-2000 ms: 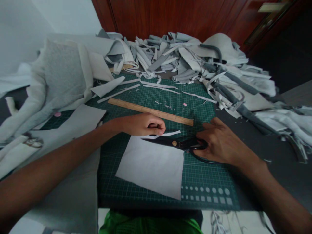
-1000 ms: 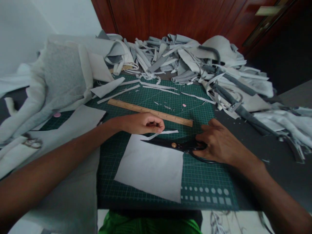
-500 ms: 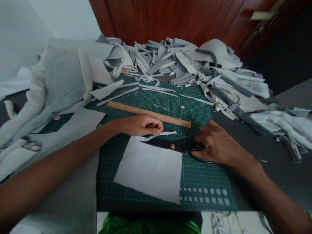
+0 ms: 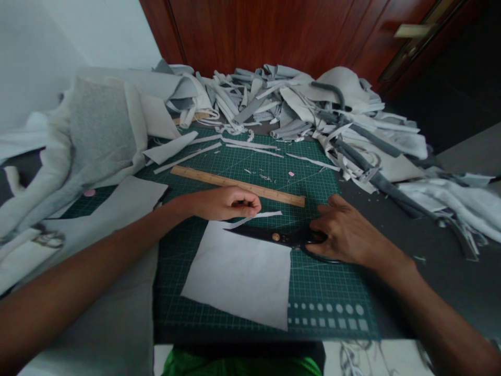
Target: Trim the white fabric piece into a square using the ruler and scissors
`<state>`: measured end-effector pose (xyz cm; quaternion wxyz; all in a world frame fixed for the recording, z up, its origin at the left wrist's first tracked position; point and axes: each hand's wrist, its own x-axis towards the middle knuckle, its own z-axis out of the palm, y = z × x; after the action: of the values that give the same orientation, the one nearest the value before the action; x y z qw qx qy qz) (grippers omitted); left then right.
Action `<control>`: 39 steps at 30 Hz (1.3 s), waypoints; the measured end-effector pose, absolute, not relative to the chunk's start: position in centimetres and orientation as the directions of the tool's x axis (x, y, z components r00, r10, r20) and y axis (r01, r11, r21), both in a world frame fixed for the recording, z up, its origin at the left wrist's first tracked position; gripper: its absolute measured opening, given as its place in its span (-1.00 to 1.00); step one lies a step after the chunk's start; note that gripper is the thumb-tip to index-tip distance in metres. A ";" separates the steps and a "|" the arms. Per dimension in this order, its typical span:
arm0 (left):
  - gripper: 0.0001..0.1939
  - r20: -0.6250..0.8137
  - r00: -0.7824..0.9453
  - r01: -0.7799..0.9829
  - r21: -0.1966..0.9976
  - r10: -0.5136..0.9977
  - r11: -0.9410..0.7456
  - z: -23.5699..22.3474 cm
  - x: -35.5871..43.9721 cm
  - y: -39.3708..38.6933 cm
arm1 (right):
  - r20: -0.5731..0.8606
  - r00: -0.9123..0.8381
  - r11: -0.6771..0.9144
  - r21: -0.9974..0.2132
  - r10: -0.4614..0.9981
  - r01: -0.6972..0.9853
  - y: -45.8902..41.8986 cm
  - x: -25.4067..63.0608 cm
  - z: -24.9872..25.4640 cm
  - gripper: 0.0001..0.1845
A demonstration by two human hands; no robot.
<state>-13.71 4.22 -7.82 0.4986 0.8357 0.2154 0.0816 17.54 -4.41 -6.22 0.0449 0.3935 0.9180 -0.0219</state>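
Note:
A pale square of fabric (image 4: 238, 271) lies on the green cutting mat (image 4: 313, 177). My right hand (image 4: 348, 235) grips the handles of black scissors (image 4: 274, 236), whose blades lie along the square's top edge. My left hand (image 4: 227, 202) is closed in a pinch on a thin cut strip (image 4: 258, 215) that runs along that edge. A wooden ruler (image 4: 235, 184) lies just beyond both hands.
A heap of grey and white fabric scraps (image 4: 297, 104) fills the back and right of the table. Folded grey cloth (image 4: 97, 130) lies at left, with a flat pale piece (image 4: 117, 203) under my left forearm. Loose strips (image 4: 188, 155) dot the mat.
Both hands stay in place on the strip and the scissors. The view has tilted slightly, so everything sits a little higher and leftward in the picture.

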 end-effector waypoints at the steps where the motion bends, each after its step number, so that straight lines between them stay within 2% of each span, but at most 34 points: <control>1: -0.79 -0.079 0.895 0.279 0.868 0.440 -0.410 -7.8 -13.7 4.2 | -0.094 -0.688 0.691 -0.008 0.719 0.723 -4.4 17.6 -6.2 -0.42; 13: -0.81 -0.108 0.892 0.304 0.862 0.438 -0.406 -7.8 -13.8 4.2 | -0.122 -0.676 0.679 -0.021 0.727 0.734 -4.4 17.4 -6.2 -0.50; 18: -0.80 -0.108 0.892 0.300 0.867 0.438 -0.398 -7.9 -13.8 4.3 | -0.149 -0.611 0.612 -0.049 0.777 0.790 -4.6 16.8 -5.5 -0.57; 26: -0.82 -0.099 0.894 0.284 0.880 0.436 -0.381 -8.1 -13.7 4.2 | -0.195 -0.578 0.572 -0.090 0.793 0.815 -4.6 16.3 -4.8 -0.51; 39: -0.81 -0.085 0.893 0.281 0.873 0.442 -0.399 -8.6 -13.9 4.1 | -0.230 -0.581 0.568 -0.126 0.781 0.813 -4.5 13.4 -4.0 -0.52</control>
<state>-13.85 4.13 -8.55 0.5035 0.8324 0.2170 0.0800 13.39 -4.53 -4.00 0.0745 0.4516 0.8823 -0.1095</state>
